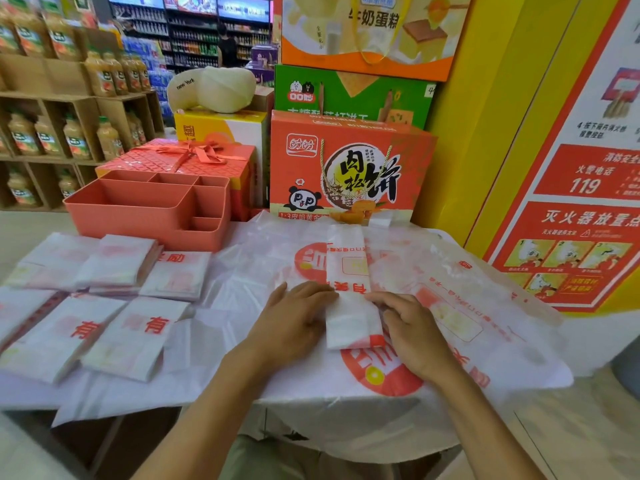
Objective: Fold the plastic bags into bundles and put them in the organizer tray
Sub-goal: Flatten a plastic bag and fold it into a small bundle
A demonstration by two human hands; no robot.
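A white plastic bag with red print, folded into a long narrow strip (349,271), lies lengthwise on top of other flat bags (467,306). My left hand (294,320) presses its near left edge with fingers flat. My right hand (412,327) rests on its near right edge, fingers curled against the plastic. Several folded bag bundles (121,261) lie in two rows at the left. The coral organizer tray (149,206), with several compartments, stands behind them and holds nothing that I can see.
Red and orange gift boxes (346,168) stand stacked right behind the bags. A yellow pillar with a red poster (571,188) is at the right. Shelves of juice bottles (69,133) fill the left background. A person stands far back in the aisle.
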